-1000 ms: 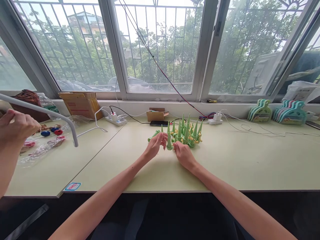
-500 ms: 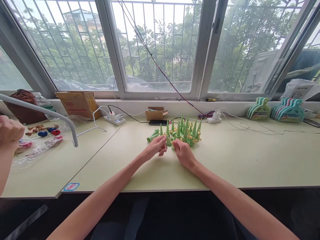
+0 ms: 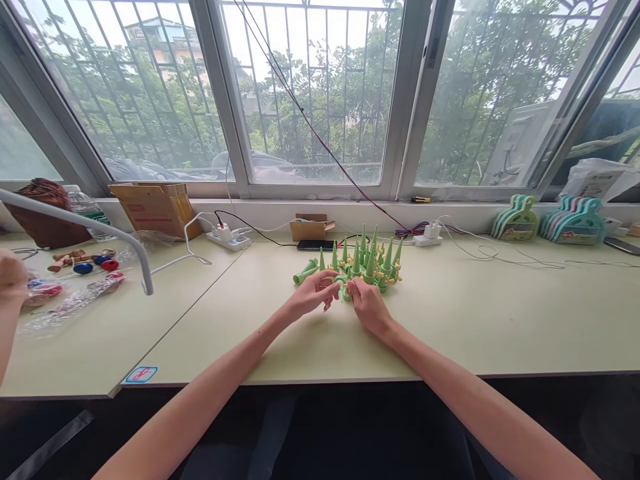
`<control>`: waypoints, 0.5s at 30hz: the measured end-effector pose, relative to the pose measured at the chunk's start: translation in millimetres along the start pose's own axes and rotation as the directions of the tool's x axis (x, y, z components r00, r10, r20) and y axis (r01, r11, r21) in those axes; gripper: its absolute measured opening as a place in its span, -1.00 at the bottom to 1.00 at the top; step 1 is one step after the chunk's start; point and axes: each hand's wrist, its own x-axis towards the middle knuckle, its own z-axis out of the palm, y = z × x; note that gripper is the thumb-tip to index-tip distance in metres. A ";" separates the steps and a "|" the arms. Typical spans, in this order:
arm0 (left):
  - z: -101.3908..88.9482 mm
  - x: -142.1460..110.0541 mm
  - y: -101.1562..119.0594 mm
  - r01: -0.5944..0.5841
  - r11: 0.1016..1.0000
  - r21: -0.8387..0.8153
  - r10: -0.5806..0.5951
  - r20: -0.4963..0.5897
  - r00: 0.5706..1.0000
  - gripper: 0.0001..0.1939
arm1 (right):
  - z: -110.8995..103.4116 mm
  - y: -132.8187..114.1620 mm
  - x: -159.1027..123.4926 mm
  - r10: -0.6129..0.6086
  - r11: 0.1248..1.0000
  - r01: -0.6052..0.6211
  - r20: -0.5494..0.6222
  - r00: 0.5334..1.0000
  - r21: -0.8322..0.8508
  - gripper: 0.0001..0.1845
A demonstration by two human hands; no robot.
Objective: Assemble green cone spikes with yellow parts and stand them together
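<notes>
A cluster of green plastic cones [image 3: 371, 261] with small yellow parts stands upright on the pale green table [image 3: 450, 320]. One green cone [image 3: 306, 271] lies on its side at the cluster's left. My left hand [image 3: 313, 298] and my right hand [image 3: 364, 305] meet at the near edge of the cluster. Both are pinched on a small green piece [image 3: 341, 287] between their fingertips.
A second person's hand [image 3: 11, 280] shows at the far left, near wooden and coloured beads [image 3: 84, 261] and plastic bags. A white lamp arm [image 3: 100, 230], a cardboard box [image 3: 155, 208], a power strip [image 3: 229, 238], a phone [image 3: 314, 245], cables and pastel hanger stacks [image 3: 574, 221] line the window side.
My two hands have drawn together on the small green piece at the cluster's front. The other person's hand at the left has moved down and further out of view.
</notes>
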 end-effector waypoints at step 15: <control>-2.2 0.5 -5.9 -0.072 0.990 0.118 0.070 0.020 0.997 -0.53 | 0.3 2.4 -0.1 0.004 1.000 -0.004 -0.008 1.000 -0.005 -0.59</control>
